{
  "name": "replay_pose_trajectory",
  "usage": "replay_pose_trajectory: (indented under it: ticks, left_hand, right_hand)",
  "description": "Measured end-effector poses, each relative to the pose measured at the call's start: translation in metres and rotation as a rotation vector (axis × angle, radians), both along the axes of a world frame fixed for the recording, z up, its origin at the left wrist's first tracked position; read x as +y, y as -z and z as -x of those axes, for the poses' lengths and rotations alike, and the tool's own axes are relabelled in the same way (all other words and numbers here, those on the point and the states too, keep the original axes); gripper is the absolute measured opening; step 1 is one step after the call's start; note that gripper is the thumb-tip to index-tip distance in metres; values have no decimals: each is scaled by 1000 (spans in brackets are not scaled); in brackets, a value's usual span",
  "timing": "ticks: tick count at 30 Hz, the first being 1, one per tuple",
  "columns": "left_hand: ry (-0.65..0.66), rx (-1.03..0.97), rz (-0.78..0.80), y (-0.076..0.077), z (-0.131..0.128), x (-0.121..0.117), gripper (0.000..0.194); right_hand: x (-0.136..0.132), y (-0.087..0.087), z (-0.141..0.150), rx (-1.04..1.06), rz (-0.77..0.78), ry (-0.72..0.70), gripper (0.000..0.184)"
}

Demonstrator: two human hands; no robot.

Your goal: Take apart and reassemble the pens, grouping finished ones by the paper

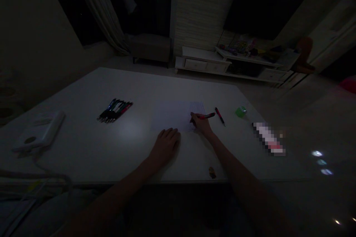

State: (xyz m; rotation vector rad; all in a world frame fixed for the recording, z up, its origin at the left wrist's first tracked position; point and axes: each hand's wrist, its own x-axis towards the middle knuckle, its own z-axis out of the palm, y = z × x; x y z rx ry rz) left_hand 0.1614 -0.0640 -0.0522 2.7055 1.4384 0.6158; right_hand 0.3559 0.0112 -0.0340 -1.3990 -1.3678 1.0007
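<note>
In dim light, a sheet of paper (169, 114) lies on the white table (178, 87). My right hand (200, 123) pinches a red and black pen (209, 116) and rests on the right part of the sheet. Rows of faint marks show on the paper just beyond that hand; I cannot read them. Flat at the sheet's near edge lies my left hand (166, 141), fingers stretched out, holding nothing. Another red and black pen (220, 116) lies on the table to the right of my right hand.
Several pens (114, 111) lie bunched on the left. A white device (40, 131) with a cable sits at the far left. Rightward are a small green container (240, 111) and a pixelated phone-shaped object (268, 139). A small brown item (212, 172) lies near the front edge.
</note>
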Motion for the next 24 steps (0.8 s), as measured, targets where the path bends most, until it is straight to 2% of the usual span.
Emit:
replay_pose_trajectory:
  ticks: [4, 7, 13, 24]
  left_hand:
    - [3, -17, 15, -1, 0, -1, 33]
    - [11, -30, 23, -2, 0, -2, 33]
    - [1, -10, 33, -2, -1, -3, 34]
    - [8, 7, 30, -2, -2, -3, 35]
  right_hand:
    - [-3, 17, 6, -22, -84, 163, 15]
    - [-6, 25, 8, -53, -109, 191, 14]
    - [-8, 22, 10, -73, -19, 199, 13]
    - [-9, 17, 14, -64, -29, 166, 13]
